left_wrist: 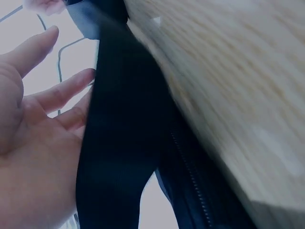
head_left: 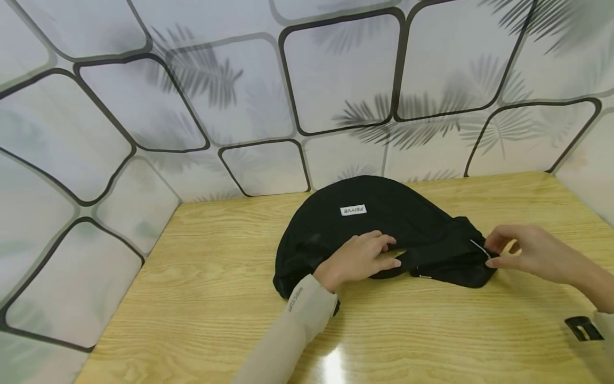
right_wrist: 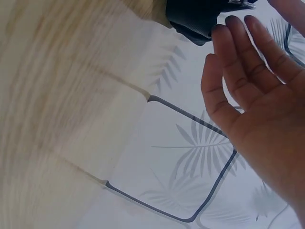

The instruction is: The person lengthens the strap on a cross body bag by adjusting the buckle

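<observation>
A black crescent-shaped bag (head_left: 369, 202) lies on the table, its white label upside down to me. My left hand (head_left: 362, 256) is spread over the bag's near edge, fingers loosely extended. In the left wrist view, a wide black strap (left_wrist: 126, 119) passes in front of that hand (left_wrist: 43, 109), with a zipper beside it. My right hand (head_left: 532, 253) has thumb and fingers at the bag's right end, around its edge by a thin silver metal piece (head_left: 479, 248). In the right wrist view, the fingertips meet the black fabric (right_wrist: 193, 21); the thumb tip is out of frame.
The wood-grain table (head_left: 201, 298) reaches back to a wall (head_left: 254, 106) papered with dark-outlined shapes and grey leaves. Another wall stands along the left side. A black band with a buckle (head_left: 583, 328) is by the right sleeve.
</observation>
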Tool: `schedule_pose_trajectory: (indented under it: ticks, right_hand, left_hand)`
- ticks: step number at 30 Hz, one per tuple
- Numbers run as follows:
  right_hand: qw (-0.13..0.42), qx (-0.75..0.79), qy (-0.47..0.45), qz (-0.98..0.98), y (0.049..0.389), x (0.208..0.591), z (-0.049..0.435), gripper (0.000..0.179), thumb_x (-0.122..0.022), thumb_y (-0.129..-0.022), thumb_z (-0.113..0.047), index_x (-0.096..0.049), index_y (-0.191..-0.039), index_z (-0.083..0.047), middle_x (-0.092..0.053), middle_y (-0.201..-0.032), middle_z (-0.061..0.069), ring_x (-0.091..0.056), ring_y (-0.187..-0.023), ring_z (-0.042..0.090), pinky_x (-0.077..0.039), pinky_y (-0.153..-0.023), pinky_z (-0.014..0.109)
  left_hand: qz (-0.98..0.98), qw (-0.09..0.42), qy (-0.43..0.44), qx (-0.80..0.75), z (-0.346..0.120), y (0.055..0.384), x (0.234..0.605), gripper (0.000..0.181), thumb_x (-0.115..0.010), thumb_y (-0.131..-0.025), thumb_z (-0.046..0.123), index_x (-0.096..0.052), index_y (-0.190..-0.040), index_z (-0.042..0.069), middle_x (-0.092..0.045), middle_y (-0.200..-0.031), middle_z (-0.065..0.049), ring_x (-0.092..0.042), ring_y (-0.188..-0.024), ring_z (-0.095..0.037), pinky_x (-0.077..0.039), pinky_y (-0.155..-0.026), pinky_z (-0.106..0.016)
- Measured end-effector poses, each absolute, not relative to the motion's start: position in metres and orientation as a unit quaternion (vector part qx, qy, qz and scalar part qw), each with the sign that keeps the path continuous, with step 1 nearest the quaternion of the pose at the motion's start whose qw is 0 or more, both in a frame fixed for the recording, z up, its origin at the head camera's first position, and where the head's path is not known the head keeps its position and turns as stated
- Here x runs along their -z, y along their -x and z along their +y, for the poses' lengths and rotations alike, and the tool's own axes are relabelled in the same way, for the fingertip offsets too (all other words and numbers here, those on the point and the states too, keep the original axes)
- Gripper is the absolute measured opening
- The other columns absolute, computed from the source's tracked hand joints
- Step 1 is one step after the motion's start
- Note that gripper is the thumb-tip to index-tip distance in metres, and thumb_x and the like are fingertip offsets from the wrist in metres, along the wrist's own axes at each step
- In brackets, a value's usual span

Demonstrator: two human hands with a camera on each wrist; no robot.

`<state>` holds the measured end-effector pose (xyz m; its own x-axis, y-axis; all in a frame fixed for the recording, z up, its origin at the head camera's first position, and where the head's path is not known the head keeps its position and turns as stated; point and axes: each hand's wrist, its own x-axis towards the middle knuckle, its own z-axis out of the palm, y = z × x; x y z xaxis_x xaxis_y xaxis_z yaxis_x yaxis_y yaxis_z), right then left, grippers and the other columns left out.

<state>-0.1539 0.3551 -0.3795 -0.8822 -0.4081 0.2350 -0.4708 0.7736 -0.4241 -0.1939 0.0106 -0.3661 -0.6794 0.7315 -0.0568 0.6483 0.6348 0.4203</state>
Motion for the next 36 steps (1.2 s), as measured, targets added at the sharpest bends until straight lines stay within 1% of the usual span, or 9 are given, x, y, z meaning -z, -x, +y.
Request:
schedule_pose_trajectory:
  ticks: [6, 11, 18, 22, 26, 28, 31, 34, 36]
  right_hand:
    - [0.126, -0.217, -0.292, -0.923, 0.150, 0.385, 0.357, 0.045, -0.093, -0.061, 0.000, -0.064, -0.082, -0.027, -0.057, -0.083, -0.025, -0.055, -0.074, -0.002, -0.047, -0.062, 0.024]
    - [0.143, -0.209, -0.325, -0.911, 0.149, 0.390, 0.356, 0.050, -0.094, -0.056, 0.001, -0.063, -0.080, -0.031, -0.056, -0.082, -0.027, -0.054, -0.073, -0.003, -0.045, -0.057, 0.027]
    - [0.109, -0.207, -0.343, -0.910, 0.147, 0.396, 0.348, 0.040, -0.093, -0.060, 0.000, -0.066, -0.077, -0.025, -0.054, -0.081, -0.025, -0.048, -0.069, -0.005, -0.041, -0.053, 0.025]
    - [0.121, -0.207, -0.370, -0.897, 0.149, 0.399, 0.347, 0.038, -0.092, -0.058, 0.001, -0.070, -0.077, -0.022, -0.055, -0.080, -0.020, -0.047, -0.068, -0.006, -0.039, -0.051, 0.024]
    - [0.135, -0.200, -0.385, -0.891, 0.151, 0.401, 0.347, 0.037, -0.093, -0.055, 0.001, -0.069, -0.076, -0.020, -0.055, -0.078, -0.021, -0.049, -0.068, -0.006, -0.040, -0.052, 0.021]
    - [0.137, -0.200, -0.388, -0.889, 0.152, 0.401, 0.347, 0.039, -0.092, -0.054, 0.003, -0.068, -0.075, -0.020, -0.056, -0.077, -0.022, -0.049, -0.067, -0.006, -0.040, -0.051, 0.020]
    - [0.136, -0.202, -0.387, -0.889, 0.152, 0.402, 0.348, 0.044, -0.091, -0.053, 0.008, -0.066, -0.074, -0.022, -0.056, -0.076, -0.022, -0.049, -0.066, -0.007, -0.039, -0.050, 0.019]
    - [0.137, -0.200, -0.386, -0.890, 0.153, 0.402, 0.350, 0.049, -0.090, -0.052, 0.010, -0.063, -0.075, -0.024, -0.055, -0.076, -0.023, -0.047, -0.066, -0.008, -0.037, -0.049, 0.019]
    - [0.139, -0.199, -0.388, -0.889, 0.153, 0.402, 0.352, 0.051, -0.089, -0.051, 0.011, -0.062, -0.075, -0.024, -0.055, -0.076, -0.024, -0.047, -0.066, -0.008, -0.037, -0.050, 0.019]
  left_hand:
    - [0.890, 0.161, -0.374, -0.206, 0.016, 0.196, 0.365, 0.050, -0.060, -0.104, 0.038, -0.056, -0.143, 0.007, -0.061, -0.127, -0.004, -0.058, -0.111, -0.011, -0.046, -0.092, -0.021]
    - [0.884, 0.192, -0.382, -0.191, 0.024, 0.198, 0.369, 0.051, -0.063, -0.102, 0.036, -0.056, -0.143, 0.006, -0.063, -0.127, -0.003, -0.058, -0.115, -0.010, -0.045, -0.094, -0.019]
    - [0.883, 0.188, -0.401, -0.158, 0.034, 0.199, 0.372, 0.056, -0.067, -0.100, 0.037, -0.055, -0.146, 0.008, -0.063, -0.127, -0.001, -0.057, -0.117, -0.010, -0.042, -0.097, -0.020]
    - [0.888, 0.185, -0.399, -0.137, 0.039, 0.198, 0.373, 0.060, -0.069, -0.098, 0.040, -0.053, -0.147, 0.011, -0.061, -0.127, 0.003, -0.052, -0.119, -0.010, -0.036, -0.096, -0.023]
    - [0.890, 0.179, -0.398, -0.130, 0.041, 0.198, 0.374, 0.055, -0.073, -0.095, 0.039, -0.059, -0.143, 0.014, -0.063, -0.129, 0.006, -0.055, -0.118, -0.008, -0.035, -0.096, -0.024]
    - [0.889, 0.175, -0.401, -0.133, 0.040, 0.197, 0.375, 0.050, -0.074, -0.094, 0.037, -0.062, -0.137, 0.015, -0.065, -0.127, 0.006, -0.058, -0.110, -0.006, -0.037, -0.092, -0.021]
    - [0.880, 0.182, -0.407, -0.165, 0.035, 0.196, 0.376, 0.034, -0.074, -0.095, 0.030, -0.067, -0.123, 0.013, -0.067, -0.108, 0.008, -0.059, -0.089, -0.004, -0.040, -0.077, -0.016]
    - [0.861, 0.193, -0.423, -0.206, 0.027, 0.195, 0.376, 0.019, -0.072, -0.097, 0.023, -0.067, -0.110, 0.011, -0.057, -0.085, 0.006, -0.051, -0.071, -0.005, -0.039, -0.063, -0.015]
    - [0.850, 0.191, -0.440, -0.216, 0.019, 0.194, 0.377, 0.014, -0.068, -0.099, 0.022, -0.066, -0.106, 0.011, -0.052, -0.080, 0.005, -0.048, -0.069, -0.004, -0.038, -0.062, -0.014]
